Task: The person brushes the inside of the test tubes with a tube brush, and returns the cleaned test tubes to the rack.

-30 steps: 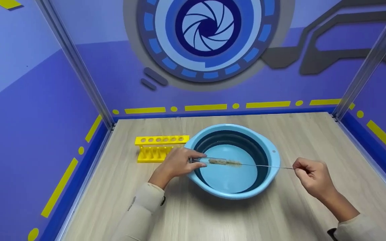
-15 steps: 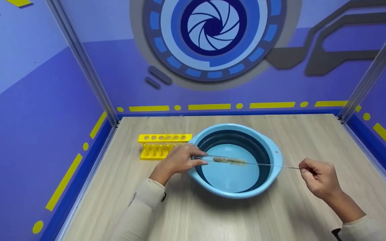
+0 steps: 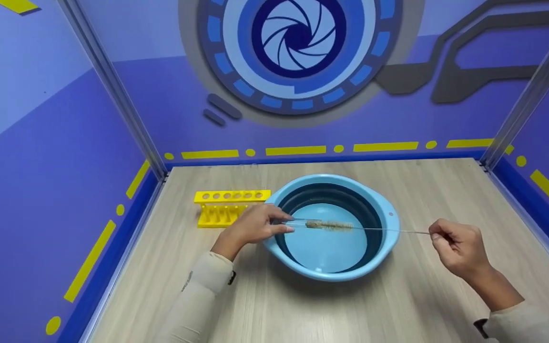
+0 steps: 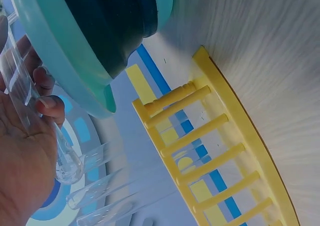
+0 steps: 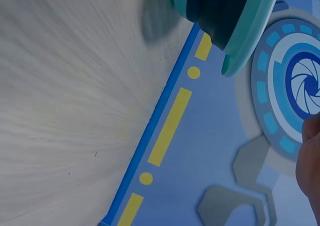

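Note:
My left hand [image 3: 254, 224] grips a clear glass test tube [image 3: 298, 223] lying almost level over the light blue basin [image 3: 327, 277]. In the left wrist view, the tube's rounded closed end [image 4: 69, 169] sticks out past the fingers. A test tube brush [image 3: 341, 226] with tan bristles sits partly in the tube's mouth, and part of its bristles shows outside. To the right of the basin, my right hand [image 3: 460, 247] pinches the far end of the brush's thin wire handle [image 3: 398, 231]. Only an edge of the right hand [image 5: 310, 168] appears in the right wrist view.
A yellow test tube rack [image 3: 231, 196] stands left of the basin, partly behind my left hand. Several clear test tubes [image 4: 95, 188] stand in it, faint in the head view. Printed blue panels [image 3: 160, 109] enclose the wooden table [image 3: 303, 314] at the back and sides.
My right hand has moved a little to the right, drawing the brush outward, so more bristles show beyond the tube's mouth. My left hand keeps its grip on the tube.

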Motion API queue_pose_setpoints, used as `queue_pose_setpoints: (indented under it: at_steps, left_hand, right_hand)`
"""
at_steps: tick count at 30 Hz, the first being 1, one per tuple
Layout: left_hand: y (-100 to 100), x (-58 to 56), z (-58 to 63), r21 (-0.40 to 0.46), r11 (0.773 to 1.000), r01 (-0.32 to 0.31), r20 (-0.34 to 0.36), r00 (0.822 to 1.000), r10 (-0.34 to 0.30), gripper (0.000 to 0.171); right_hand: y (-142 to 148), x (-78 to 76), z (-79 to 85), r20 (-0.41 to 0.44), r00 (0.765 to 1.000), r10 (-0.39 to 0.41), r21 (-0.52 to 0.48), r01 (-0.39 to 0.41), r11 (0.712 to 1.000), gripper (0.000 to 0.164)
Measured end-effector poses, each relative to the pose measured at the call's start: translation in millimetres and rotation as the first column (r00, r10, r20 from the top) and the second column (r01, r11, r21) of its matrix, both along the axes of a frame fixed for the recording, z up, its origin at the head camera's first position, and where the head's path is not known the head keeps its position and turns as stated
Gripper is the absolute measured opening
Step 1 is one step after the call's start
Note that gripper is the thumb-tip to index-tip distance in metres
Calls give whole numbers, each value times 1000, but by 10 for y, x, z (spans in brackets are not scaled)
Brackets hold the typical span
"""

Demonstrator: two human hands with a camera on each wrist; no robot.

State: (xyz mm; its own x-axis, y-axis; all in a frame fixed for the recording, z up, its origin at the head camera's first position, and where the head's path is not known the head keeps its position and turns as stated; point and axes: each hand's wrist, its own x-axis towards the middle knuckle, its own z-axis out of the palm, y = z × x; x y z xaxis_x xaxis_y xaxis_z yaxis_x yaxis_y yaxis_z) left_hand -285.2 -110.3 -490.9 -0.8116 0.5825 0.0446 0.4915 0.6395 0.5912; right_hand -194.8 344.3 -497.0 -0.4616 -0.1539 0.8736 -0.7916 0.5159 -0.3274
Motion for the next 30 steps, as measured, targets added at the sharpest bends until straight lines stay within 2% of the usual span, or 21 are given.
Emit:
queue_pose_setpoints:
  at_steps: [14,20,30]
  left_hand:
    - [-37,-46,-8,21,1000,22,-1,1000,-22,38]
    - [-80,-42,-22,16,1000,-2,29,1000,1,42]
    - [-79,-78,5,9,1000,12,1,1000,-12,40]
  right_hand:
    - [-2,-24,-56,9,1000,-10,-27,10,1000,24]
    - [-20,-37,-93,36,999,-1,-3,1,1000,26]
    - [-8,-39,-71,56,998,-42,-8,43,999,27]
